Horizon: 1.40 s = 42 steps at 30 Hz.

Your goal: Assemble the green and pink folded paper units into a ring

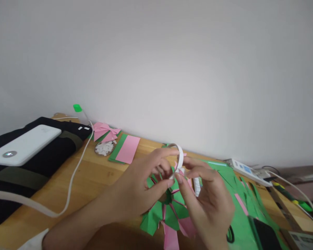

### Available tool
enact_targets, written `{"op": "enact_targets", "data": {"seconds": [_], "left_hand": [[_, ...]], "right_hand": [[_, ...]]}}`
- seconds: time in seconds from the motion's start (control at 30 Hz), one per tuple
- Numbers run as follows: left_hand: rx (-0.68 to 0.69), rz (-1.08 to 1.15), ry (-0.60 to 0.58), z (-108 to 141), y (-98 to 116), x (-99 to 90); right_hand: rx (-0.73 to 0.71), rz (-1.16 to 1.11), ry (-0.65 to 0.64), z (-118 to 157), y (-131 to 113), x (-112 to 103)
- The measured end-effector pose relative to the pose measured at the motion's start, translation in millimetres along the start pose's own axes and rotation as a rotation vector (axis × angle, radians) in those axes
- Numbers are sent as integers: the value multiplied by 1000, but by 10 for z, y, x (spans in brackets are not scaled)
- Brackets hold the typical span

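My left hand (pixel 148 180) and my right hand (pixel 206 194) meet above the table, fingers closed in a pinch. Between them is a thin white ring that looks like a roll of tape (pixel 181 158). The left fingertips are on its near left side and the right thumb and fingers grip its right side, by a short white end. Just below the hands lies a folded paper flower (pixel 169 215) of green and pink petals, partly covered by them.
A dish of white scraps (pixel 104 148), pink and green paper sheets (pixel 127 149) and folded pink pieces (pixel 101 131) lie at back left. A white power bank (pixel 26 144) rests on dark cloth, its cable crossing the wood. Green paper (pixel 232 187) and a power strip (pixel 247 172) are right.
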<state>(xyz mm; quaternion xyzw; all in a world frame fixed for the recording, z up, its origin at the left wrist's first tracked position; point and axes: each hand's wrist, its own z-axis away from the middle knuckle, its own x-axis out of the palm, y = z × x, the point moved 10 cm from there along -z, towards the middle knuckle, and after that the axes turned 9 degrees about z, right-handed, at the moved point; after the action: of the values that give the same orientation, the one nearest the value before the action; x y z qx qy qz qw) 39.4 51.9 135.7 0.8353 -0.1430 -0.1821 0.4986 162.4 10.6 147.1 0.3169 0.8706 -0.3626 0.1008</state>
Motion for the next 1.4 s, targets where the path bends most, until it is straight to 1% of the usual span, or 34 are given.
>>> {"op": "enact_targets", "data": {"seconds": [0.13,0.2,0.27,0.4,0.5,0.57,0.7,0.8,0.97,1.1,1.13,1.2,1.3,1.4], "left_hand": [[-20,53,0,-22,-39,22],[-31,83,37,-34,-45,-24],[-82,108,59,-45,-89,-68],[-218,194,5,-53,-215,-58],[-211,197,13,-61,-206,-80],[-185,141,18,-66,-171,-85],[-143,30,35,-71,-136,-85],[-116,26,64,-68,-171,-110],[-236,141,-26,-63,-375,-10],[-282,235,7,-89,-426,-8],[-288,249,16,-92,-430,-9],[-278,250,60,-95,-418,-41],[-201,183,142,-93,-335,-127],[-122,87,166,-84,-237,-159]], "right_hand": [[11,15,8,33,58,12],[43,13,40,42,111,-19],[83,-2,45,32,162,-38],[146,57,-57,-36,231,-1],[101,156,-131,-95,193,27],[57,182,-144,-122,148,29],[48,122,-131,-133,122,9],[58,69,-146,-120,125,30],[67,41,-207,-88,143,143],[105,-22,-221,-60,161,181],[91,0,-210,-62,143,166],[18,114,-162,-76,66,110],[-105,324,-73,-87,-57,31],[-151,453,-15,-89,-98,-13]]}}
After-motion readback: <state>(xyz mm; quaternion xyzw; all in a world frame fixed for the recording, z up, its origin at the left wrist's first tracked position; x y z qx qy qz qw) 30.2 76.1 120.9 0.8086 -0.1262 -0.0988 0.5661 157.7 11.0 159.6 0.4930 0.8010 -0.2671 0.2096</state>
